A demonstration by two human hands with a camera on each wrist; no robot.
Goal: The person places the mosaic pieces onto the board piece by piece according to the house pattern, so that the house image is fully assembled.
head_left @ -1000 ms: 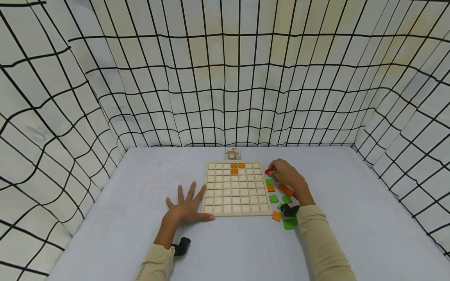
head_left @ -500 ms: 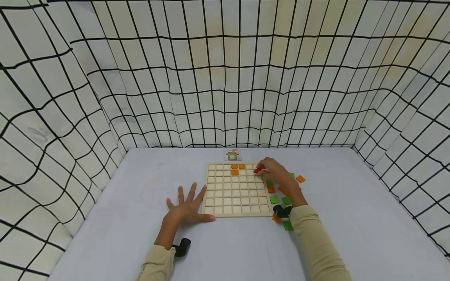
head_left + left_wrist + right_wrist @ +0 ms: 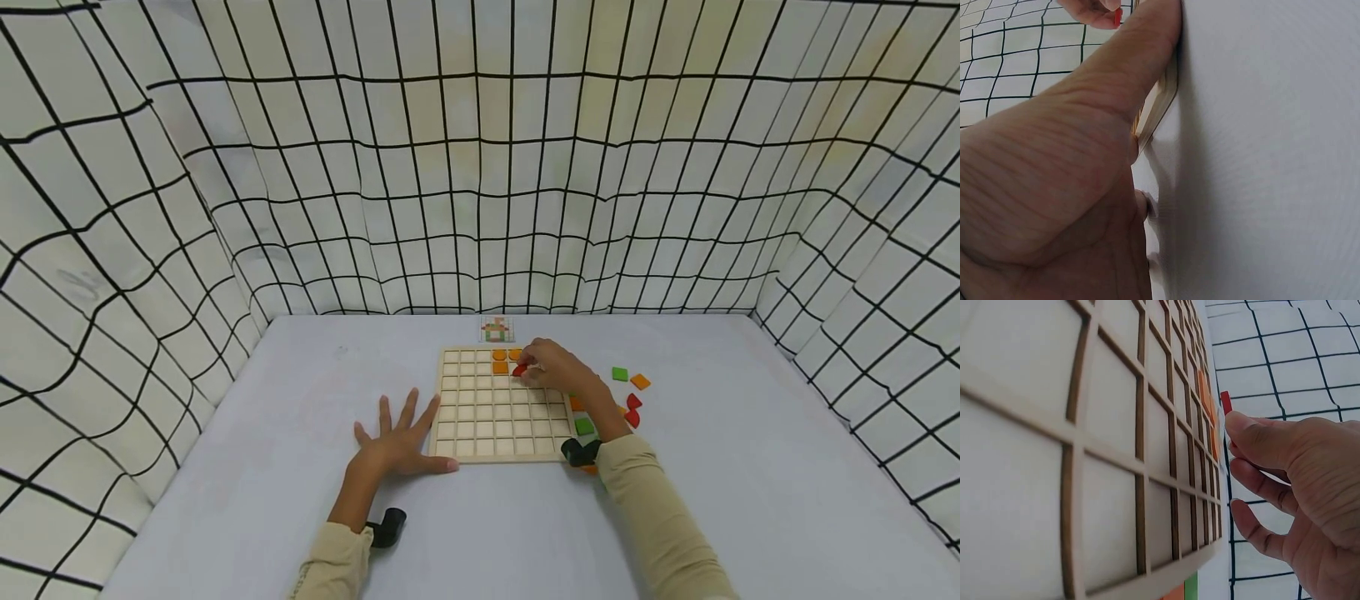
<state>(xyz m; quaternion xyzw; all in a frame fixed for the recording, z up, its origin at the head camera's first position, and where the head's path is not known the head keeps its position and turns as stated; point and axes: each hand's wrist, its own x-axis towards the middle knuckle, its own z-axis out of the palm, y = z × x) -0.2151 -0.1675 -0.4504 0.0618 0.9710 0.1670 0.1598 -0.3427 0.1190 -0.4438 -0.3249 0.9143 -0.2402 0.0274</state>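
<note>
My right hand pinches a small red tile between thumb and fingertips, just above the upper part of the wooden grid board. In the right wrist view the red tile is held on edge, apart from the board. Two orange round tiles, one of them this tile, sit in the top row, with an orange square tile in the cell below. Fingers spread, my left hand rests on the table at the board's left edge, its thumb along the near corner.
Behind the board lies a small pattern card. Loose pieces lie to the right, among them a green square, an orange square and red pieces; my right forearm hides some. A black-lined white wall surrounds the table.
The right hand has carried the red tile leftward from the loose pieces, across the board's right edge, to beside the orange tiles. The left hand has stayed in place.
</note>
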